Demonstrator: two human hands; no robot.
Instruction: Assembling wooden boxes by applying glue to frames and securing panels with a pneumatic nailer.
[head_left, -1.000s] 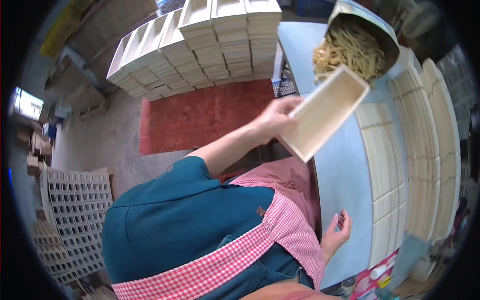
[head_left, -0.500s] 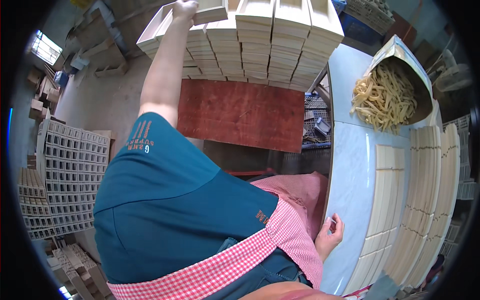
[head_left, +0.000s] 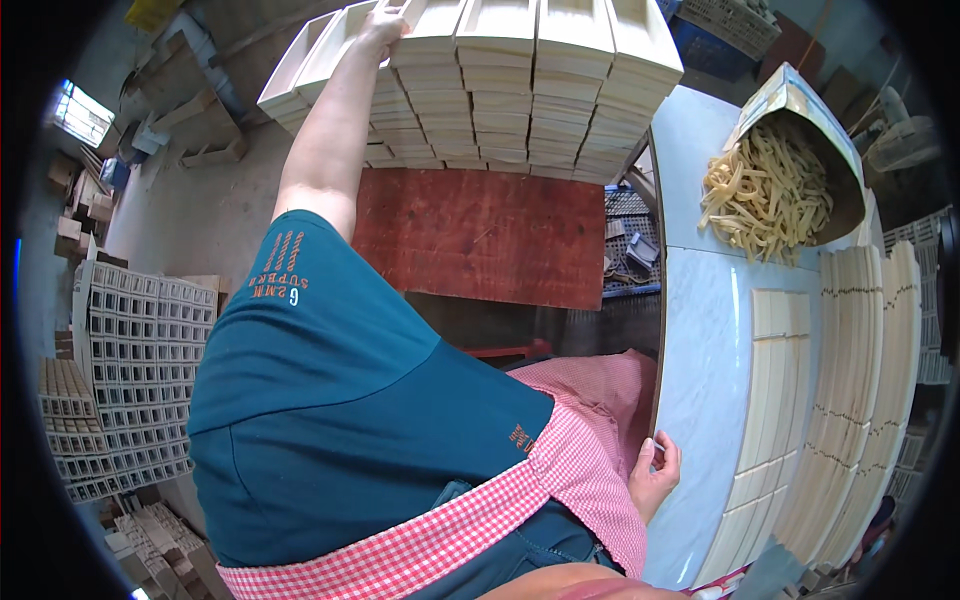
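Observation:
My left arm stretches away to the far stack of pale wooden boxes (head_left: 490,95), open-topped and long like drawers. There my left hand (head_left: 382,30) has its fingers closed over the near end of a wooden box (head_left: 430,45) in the top layer. That box sits in line with its neighbours. My right hand (head_left: 655,475) is beside the near edge of the marble-patterned table (head_left: 700,370), fingers loosely curled and thumb apart from them. No held object can be made out in it.
Below the stack lies a red board (head_left: 480,235). On the table, a tipped sack (head_left: 850,165) spills tan rubber-like bands (head_left: 765,190). Flat wooden strips (head_left: 770,400) and tall rows of thin boards (head_left: 850,400) stand to the right. White latticed racks (head_left: 145,350) are at left.
The box in my left hand has gone from raised and tilted to lying level in the top layer. My left hand has moved slightly down. My right hand has hardly moved.

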